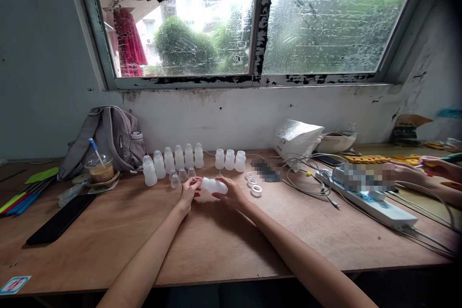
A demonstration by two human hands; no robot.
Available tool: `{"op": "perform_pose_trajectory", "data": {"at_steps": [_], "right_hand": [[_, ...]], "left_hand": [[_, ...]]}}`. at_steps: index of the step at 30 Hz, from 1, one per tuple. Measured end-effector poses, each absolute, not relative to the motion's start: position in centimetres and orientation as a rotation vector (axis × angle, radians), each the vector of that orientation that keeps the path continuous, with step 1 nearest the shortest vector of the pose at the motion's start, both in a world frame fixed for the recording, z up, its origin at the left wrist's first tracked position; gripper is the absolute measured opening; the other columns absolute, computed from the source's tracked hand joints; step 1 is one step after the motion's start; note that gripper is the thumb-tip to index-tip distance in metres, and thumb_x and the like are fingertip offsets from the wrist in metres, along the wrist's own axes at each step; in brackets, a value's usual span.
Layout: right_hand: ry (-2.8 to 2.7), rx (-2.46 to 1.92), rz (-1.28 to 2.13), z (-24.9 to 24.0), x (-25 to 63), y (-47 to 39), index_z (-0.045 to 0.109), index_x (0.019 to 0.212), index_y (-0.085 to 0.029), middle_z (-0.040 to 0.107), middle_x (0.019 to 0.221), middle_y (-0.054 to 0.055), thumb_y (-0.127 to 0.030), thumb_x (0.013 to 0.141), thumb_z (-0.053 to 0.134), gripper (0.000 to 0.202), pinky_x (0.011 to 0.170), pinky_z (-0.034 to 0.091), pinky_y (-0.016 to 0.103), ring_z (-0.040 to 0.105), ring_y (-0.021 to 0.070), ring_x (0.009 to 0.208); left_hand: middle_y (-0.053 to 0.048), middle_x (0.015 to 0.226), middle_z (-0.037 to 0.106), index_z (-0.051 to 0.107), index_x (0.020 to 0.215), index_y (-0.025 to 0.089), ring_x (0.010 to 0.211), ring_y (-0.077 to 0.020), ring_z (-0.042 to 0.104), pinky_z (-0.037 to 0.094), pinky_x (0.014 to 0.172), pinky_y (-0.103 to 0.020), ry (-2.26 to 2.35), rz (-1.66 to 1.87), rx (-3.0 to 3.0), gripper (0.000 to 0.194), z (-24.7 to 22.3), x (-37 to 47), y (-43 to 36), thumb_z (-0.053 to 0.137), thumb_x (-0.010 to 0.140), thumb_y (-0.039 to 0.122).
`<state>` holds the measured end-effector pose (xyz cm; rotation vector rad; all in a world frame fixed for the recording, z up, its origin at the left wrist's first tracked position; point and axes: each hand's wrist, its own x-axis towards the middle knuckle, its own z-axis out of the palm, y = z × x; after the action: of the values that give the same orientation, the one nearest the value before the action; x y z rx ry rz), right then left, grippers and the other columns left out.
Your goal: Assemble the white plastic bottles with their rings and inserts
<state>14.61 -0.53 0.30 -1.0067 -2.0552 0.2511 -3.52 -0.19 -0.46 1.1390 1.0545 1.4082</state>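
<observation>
A frosted white baby bottle (213, 185) lies on its side between my hands, low over the table. My right hand (231, 194) is wrapped around its right end. At the other end, the fingers of my left hand (189, 193) are closed on the bottle; whether they also pinch a small part is hidden. Several capped bottles (169, 160) stand in a row behind my left hand, with several clear dome caps (175, 181) in front. Beyond the held bottle stand three uncapped bottles (230, 160) and a small clear piece (220, 173). White rings (256, 190) lie right of my right hand.
Left are a backpack (111, 139), an iced drink cup (99, 168), a black phone-like slab (61, 219) and coloured pens (27, 197). Right are a white pouch (298, 142), tangled cables (306, 180), a power strip (378, 207) and another person's hands (426, 175).
</observation>
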Motion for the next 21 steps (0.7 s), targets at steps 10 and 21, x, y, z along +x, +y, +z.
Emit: {"op": "perform_pose_trajectory", "data": {"at_steps": [10, 21], "right_hand": [[-2.038, -1.004, 0.326, 0.33, 14.61, -0.49, 0.054, 0.102, -0.021, 0.060, 0.098, 0.006, -0.038, 0.065, 0.063, 0.042, 0.072, 0.043, 0.031, 0.055, 0.0196, 0.085], [-2.050, -1.037, 0.165, -0.24, 14.46, -0.36, 0.053, 0.107, -0.021, 0.058, 0.102, 0.009, -0.038, 0.064, 0.065, 0.047, 0.075, 0.044, 0.035, 0.054, 0.0216, 0.091]], "left_hand": [[-0.005, 0.092, 0.059, 0.056, 0.093, 0.019, 0.074, -0.0117, 0.056, 0.041, 0.058, -0.020, 0.943, 1.426, 0.930, 0.040, -0.49, -3.58, 0.09, 0.066, 0.060, 0.037], [-0.009, 0.099, 0.060, 0.053, 0.097, 0.017, 0.085, -0.0159, 0.058, 0.044, 0.072, -0.026, 0.828, 1.418, 0.934, 0.042, -0.16, -3.53, -0.05, 0.069, 0.061, 0.031]]}}
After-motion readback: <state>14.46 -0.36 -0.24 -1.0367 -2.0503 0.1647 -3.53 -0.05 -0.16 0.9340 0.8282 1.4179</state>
